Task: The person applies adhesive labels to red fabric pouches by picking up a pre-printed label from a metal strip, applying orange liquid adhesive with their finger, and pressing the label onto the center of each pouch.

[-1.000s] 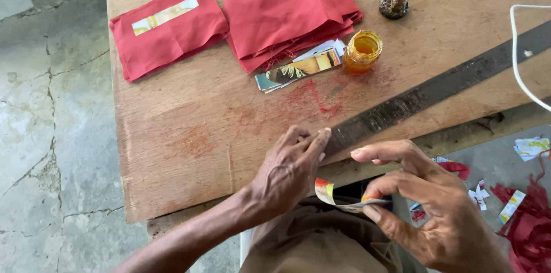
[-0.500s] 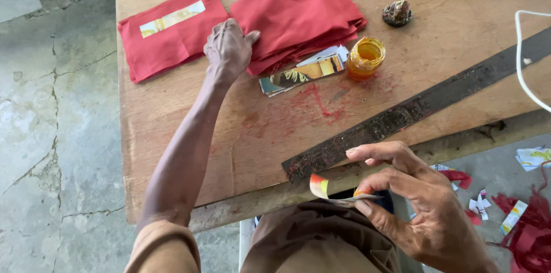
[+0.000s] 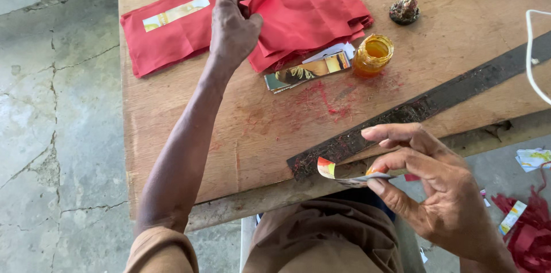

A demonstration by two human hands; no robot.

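My left hand (image 3: 234, 18) reaches far across the wooden table (image 3: 275, 129) and pinches the left edge of the top sheet of a stack of red cloth pieces (image 3: 310, 15), lifting it slightly. My right hand (image 3: 436, 187) stays near the table's front edge, holding a curled printed paper strip (image 3: 344, 174) between thumb and fingers. A separate red cloth piece (image 3: 172, 29) with a printed strip stuck on it lies to the left of the stack.
A small pile of printed paper strips (image 3: 310, 69) lies beside an open jar of yellow glue (image 3: 373, 54). A long dark metal bar (image 3: 425, 106) runs diagonally across the table. A dark lump (image 3: 404, 10) and a white cable (image 3: 531, 61) are at right. Red scraps (image 3: 528, 233) litter the floor.
My left hand went from beside my right hand at the table's front edge out to the red cloth stack, then pinched and raised its top sheet. My right hand keeps the strip.
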